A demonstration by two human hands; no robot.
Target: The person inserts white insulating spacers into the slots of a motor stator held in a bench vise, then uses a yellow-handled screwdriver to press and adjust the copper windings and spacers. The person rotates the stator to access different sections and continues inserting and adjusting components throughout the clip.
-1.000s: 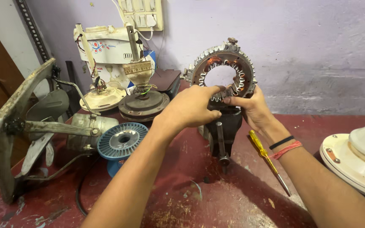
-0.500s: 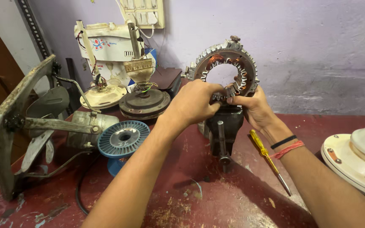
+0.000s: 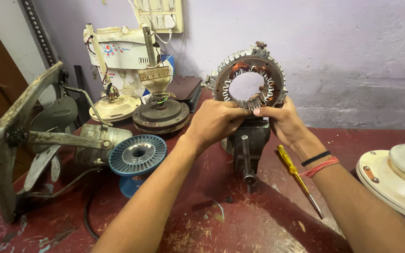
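Copper windings line a round metal motor ring (image 3: 249, 77), standing upright in a dark bench vise (image 3: 247, 140) at the back of the red table (image 3: 240, 225). Left hand (image 3: 214, 122) and right hand (image 3: 282, 122) both pinch the ring's lower edge, fingers closed on it. Looks heavy and rigid; thin wire probably fragile, so the toothed outer rim seems the safer hold. Yellow screwdriver (image 3: 298, 180) lies just right of the vise. Blue spool (image 3: 137, 154) and old fan (image 3: 48, 140) sit left.
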